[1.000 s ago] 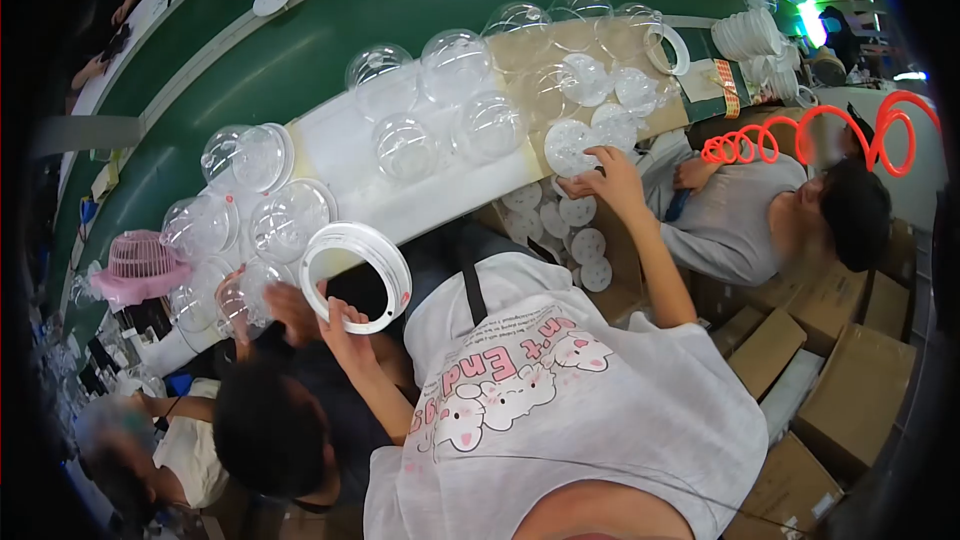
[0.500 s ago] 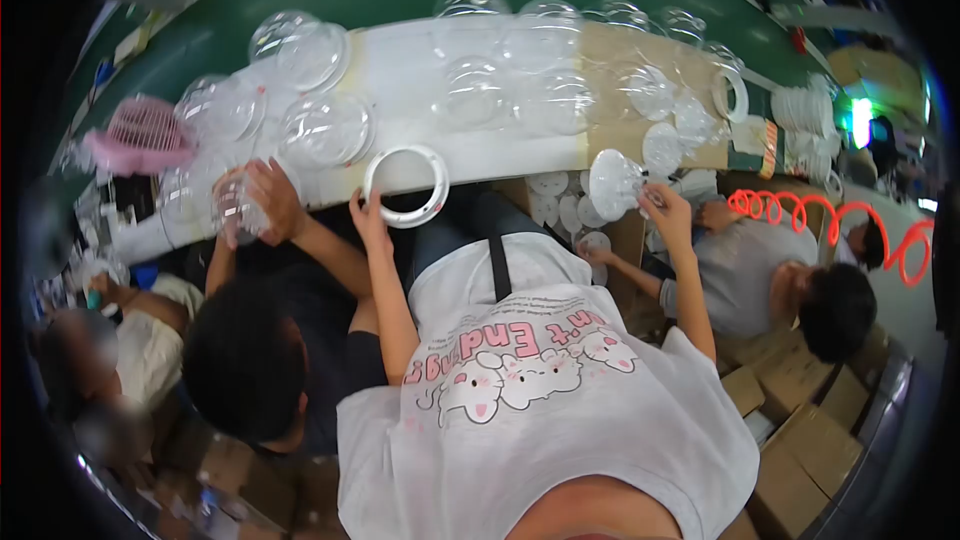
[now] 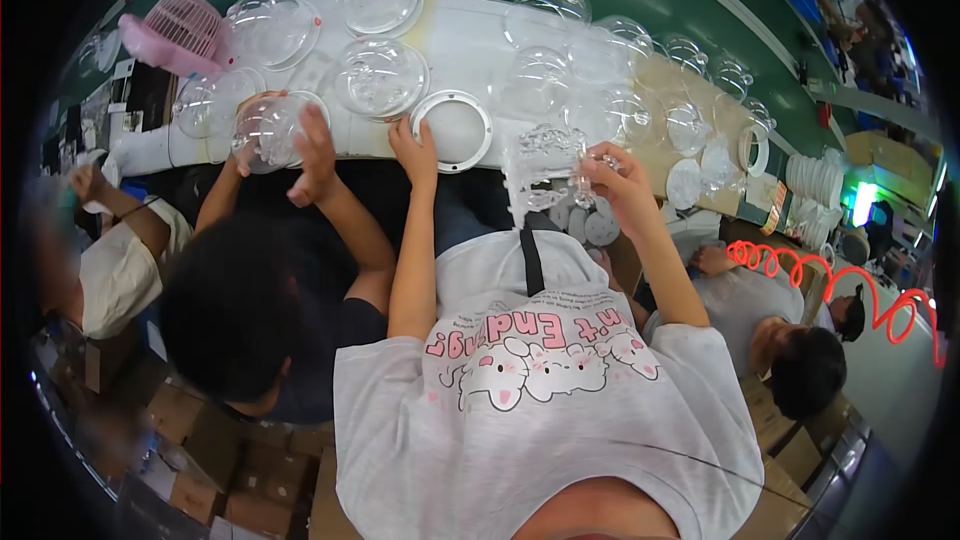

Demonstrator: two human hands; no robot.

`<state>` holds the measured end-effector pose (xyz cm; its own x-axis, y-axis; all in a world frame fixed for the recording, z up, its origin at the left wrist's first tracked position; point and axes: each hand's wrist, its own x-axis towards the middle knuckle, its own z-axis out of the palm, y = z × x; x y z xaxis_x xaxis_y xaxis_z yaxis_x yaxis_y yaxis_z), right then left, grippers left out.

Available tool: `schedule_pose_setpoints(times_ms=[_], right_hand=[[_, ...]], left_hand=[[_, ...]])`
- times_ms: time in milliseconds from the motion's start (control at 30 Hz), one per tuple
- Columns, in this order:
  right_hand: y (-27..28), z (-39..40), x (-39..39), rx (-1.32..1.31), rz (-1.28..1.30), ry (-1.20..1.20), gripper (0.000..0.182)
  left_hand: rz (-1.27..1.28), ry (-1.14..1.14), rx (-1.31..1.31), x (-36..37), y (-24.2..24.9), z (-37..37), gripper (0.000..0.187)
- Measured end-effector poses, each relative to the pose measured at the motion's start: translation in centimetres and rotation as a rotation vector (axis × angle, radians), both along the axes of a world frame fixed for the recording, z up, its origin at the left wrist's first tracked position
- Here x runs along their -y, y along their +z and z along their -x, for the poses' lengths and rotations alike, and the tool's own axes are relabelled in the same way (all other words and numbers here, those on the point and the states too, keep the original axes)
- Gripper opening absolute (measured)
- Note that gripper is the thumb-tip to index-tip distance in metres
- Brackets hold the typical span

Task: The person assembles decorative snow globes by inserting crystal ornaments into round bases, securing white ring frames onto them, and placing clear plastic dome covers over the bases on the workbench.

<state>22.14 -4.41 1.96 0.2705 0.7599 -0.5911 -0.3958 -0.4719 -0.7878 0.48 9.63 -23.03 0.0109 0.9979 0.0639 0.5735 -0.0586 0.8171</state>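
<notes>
My left hand (image 3: 413,148) is at the left side of a white ring (image 3: 484,140) that lies at the table's front edge, its fingers closed on the rim. Raised over my lap, my right hand (image 3: 612,172) pinches the right end of a clear plastic part with a disc and small knobs (image 3: 545,165). The disc is seen at a slant. Behind the ring sits a clear dome on a round base (image 3: 380,78). Another clear dome (image 3: 537,80) stands on the table behind the part in my right hand.
A co-worker at the left holds a clear dome (image 3: 268,132). More domes stand along the white table (image 3: 465,30). A pink fan (image 3: 178,32) is at the far left. Another co-worker sits at the right, near a red coiled hose (image 3: 800,265) and stacked white rings (image 3: 812,180).
The view has turned, and the table items appear shifted. My right hand has moved left with the clear part, now turned differently. My left hand remains at the white ring.
</notes>
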Motion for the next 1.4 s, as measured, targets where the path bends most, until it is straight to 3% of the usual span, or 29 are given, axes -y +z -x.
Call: schedule_pose_setpoints(times_ms=[133, 200, 267, 333, 400, 433, 533, 567, 633, 733, 767, 867, 1000, 1033, 1133, 1167, 1400], right_hand=[[-0.4, 1.7, -2.2, -0.103, 0.026, -0.002, 0.013], [-1.4, 2.2, -2.7, -0.146, 0.041, -0.014, 0.015], [-2.0, 2.9, -3.6, -0.181, 0.061, -0.035, 0.017], [-2.2, 4.1, -4.3, -0.214, 0.097, -0.065, 0.018], [-2.4, 5.5, -4.9, -0.236, 0.098, -0.056, 0.022], [-2.4, 5.9, -5.2, -0.245, 0.095, -0.051, 0.025], [-1.0, 6.1, -6.9, -0.251, 0.277, 0.162, 0.027], [-0.5, 5.5, -7.5, -0.129, 0.301, 0.325, 0.032], [0.3, 3.9, -8.9, 0.124, 0.337, 0.659, 0.041], [1.2, 4.3, -8.7, 1.205, -0.216, 0.686, 0.054], [1.1, 4.3, -9.2, 1.312, -0.394, 0.695, 0.047], [-1.1, 4.8, -10.3, 0.975, -0.519, 0.967, 0.032], [-4.3, 4.7, -11.8, 1.094, -0.400, 0.910, 0.023], [-4.9, 4.6, -11.8, 1.138, -0.407, 0.884, 0.022], [-6.6, 4.4, -12.1, 1.244, -0.441, 0.856, 0.019], [-7.1, 4.4, -12.2, 1.273, -0.452, 0.855, 0.018], [-10.2, 5.4, -13.5, 1.238, -0.446, 0.969, 0.018]], left_hand=[[-0.167, 0.010, 0.025, 0.9, 1.9, 1.3, 0.037], [0.311, -0.059, 0.438, 2.0, 3.6, 3.0, 0.036], [0.497, -0.171, 0.772, 3.6, 6.1, 3.5, 0.037], [0.394, -0.322, 1.018, 6.3, 9.5, 1.7, 0.038], [0.271, -0.296, 0.673, 7.5, 9.8, 1.5, 0.038], [0.411, -0.101, 0.734, 7.5, 10.1, 1.2, 0.032], [0.456, -0.049, 0.821, 6.3, 8.7, 2.1, 0.041], [0.572, -0.072, 0.727, 5.9, 7.8, 2.9, 0.060], [0.591, -0.045, 0.851, 5.1, 9.3, 2.9, 0.064], [0.647, -0.107, 0.900, 4.1, 9.8, 3.2, 0.070], [0.664, -0.112, 0.906, 4.0, 9.7, 3.1, 0.070], [0.730, -0.113, 0.956, 3.7, 9.6, 2.3, 0.069], [0.883, 0.099, 0.953, 4.0, 9.6, 3.6, 0.068], [0.848, 0.140, 0.912, 4.5, 7.5, 4.9, 0.061], [0.966, 0.222, 0.570, 6.5, 3.6, 5.5, 0.057], [0.934, 0.208, 0.608, 7.0, 2.1, 5.1, 0.063], [0.797, 0.212, 0.807, 7.0, 0.6, 2.8, 0.044]])
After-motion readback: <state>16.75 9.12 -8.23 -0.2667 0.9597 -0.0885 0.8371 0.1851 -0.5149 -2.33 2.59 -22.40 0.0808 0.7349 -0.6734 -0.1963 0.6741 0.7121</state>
